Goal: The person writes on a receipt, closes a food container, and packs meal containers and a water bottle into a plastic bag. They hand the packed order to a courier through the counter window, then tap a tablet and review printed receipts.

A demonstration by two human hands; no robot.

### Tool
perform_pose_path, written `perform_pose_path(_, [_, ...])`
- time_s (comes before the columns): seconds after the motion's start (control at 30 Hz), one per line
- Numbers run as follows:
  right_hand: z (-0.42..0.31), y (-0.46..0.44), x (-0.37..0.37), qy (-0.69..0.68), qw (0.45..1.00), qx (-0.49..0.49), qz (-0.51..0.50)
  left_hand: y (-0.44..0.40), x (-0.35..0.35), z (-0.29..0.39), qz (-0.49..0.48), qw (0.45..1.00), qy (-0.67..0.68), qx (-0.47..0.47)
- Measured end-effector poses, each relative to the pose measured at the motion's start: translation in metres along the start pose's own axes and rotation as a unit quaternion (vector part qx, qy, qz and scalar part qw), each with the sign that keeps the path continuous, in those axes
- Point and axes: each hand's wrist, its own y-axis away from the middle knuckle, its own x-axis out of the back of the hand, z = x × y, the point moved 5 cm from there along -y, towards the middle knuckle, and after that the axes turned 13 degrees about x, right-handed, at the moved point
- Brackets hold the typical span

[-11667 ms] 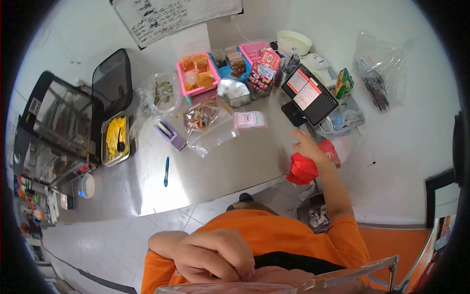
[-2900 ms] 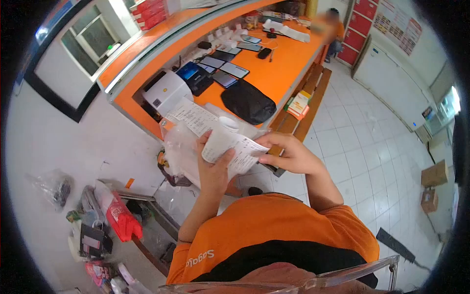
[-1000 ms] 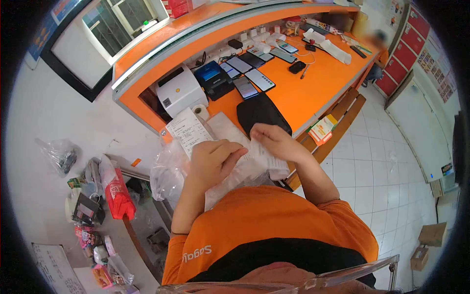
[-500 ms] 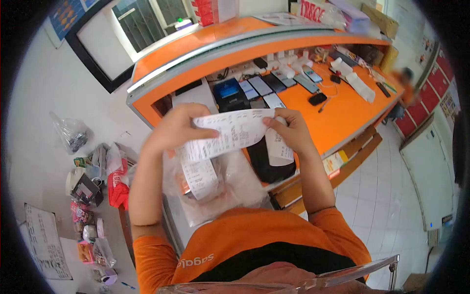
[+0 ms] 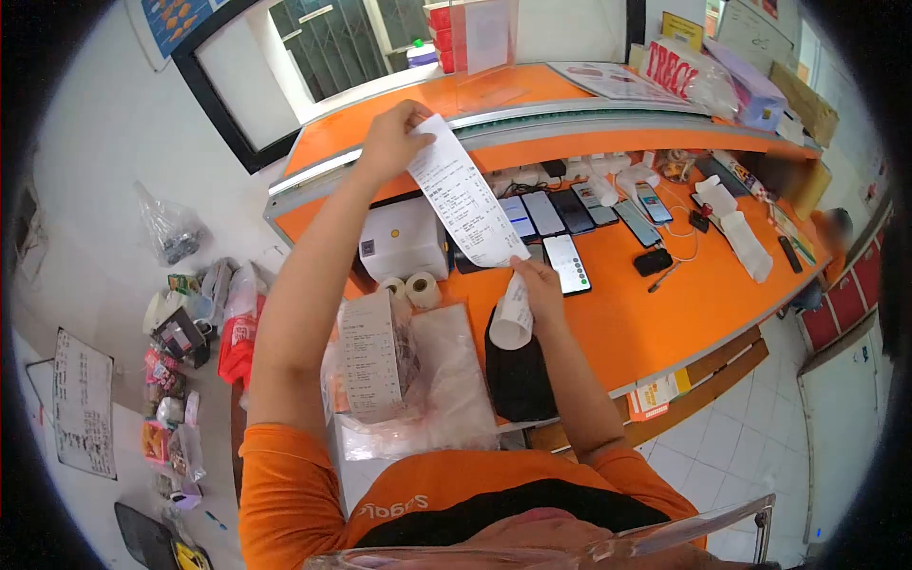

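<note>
A long printed paper strip is stretched between my two hands above the orange desk. My left hand pinches its upper end, raised near the counter's upper ledge. My right hand grips the lower end, where the rest of the paper curls down. Below, a bagged box with another printed slip on it rests on clear plastic bags. A black pouch lies under my right hand.
A white printer and two small paper rolls stand left on the orange desk. Several phones lie behind my right hand. A wooden bench is at the desk's front edge. Another person is at the far right.
My left hand has risen toward the ledge and my right hand has dropped, so the strip now hangs diagonally instead of nearly level. The view has turned rightward, showing more of the upper counter.
</note>
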Motion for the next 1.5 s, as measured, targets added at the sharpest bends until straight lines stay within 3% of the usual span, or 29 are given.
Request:
perform_pose_path(0.13, [0.020,0.011,-0.003,-0.014,0.998,-0.055,0.027,0.014,-0.021,0.001,0.080,0.980,-0.150,-0.106])
perform_pose_path(0.17, [0.025,0.013,-0.002,-0.028,0.996,-0.079,0.018,0.022,-0.023,0.004,0.132,0.952,-0.229,-0.153])
perform_pose_path(0.47, [0.029,0.017,-0.006,-0.056,0.994,-0.088,-0.010,0.013,-0.026,-0.014,0.091,0.979,-0.138,-0.118])
perform_pose_path(0.57, [0.033,0.013,-0.006,-0.070,0.993,-0.094,-0.020,0.007,-0.021,-0.019,0.121,0.983,-0.090,-0.108])
perform_pose_path(0.87, [0.022,-0.001,-0.033,-0.089,0.991,-0.096,-0.025,0.005,-0.017,-0.013,0.266,0.931,-0.215,-0.124])
perform_pose_path(0.97, [0.028,0.003,-0.026,-0.066,0.993,-0.092,-0.018,0.007,-0.023,-0.016,0.190,0.951,-0.214,-0.117])
perform_pose_path(1.07, [0.026,0.008,-0.018,-0.070,0.996,-0.025,-0.048,0.017,-0.034,-0.014,0.154,0.958,-0.181,-0.162])
perform_pose_path(1.1, [0.010,0.017,-0.022,-0.064,0.996,-0.056,-0.034,0.021,-0.036,-0.012,0.142,0.957,-0.189,-0.170])
perform_pose_path(1.33, [0.005,0.031,0.005,-0.026,0.999,0.028,0.002,0.036,-0.033,-0.009,0.141,0.949,-0.216,-0.182])
perform_pose_path(1.37, [0.008,0.032,0.005,-0.054,0.998,0.006,0.009,0.036,-0.031,-0.012,0.136,0.954,-0.213,-0.162])
perform_pose_path(1.5, [-0.019,0.039,-0.012,-0.152,0.986,0.066,0.014,0.045,-0.024,-0.016,0.190,0.936,-0.279,-0.103])
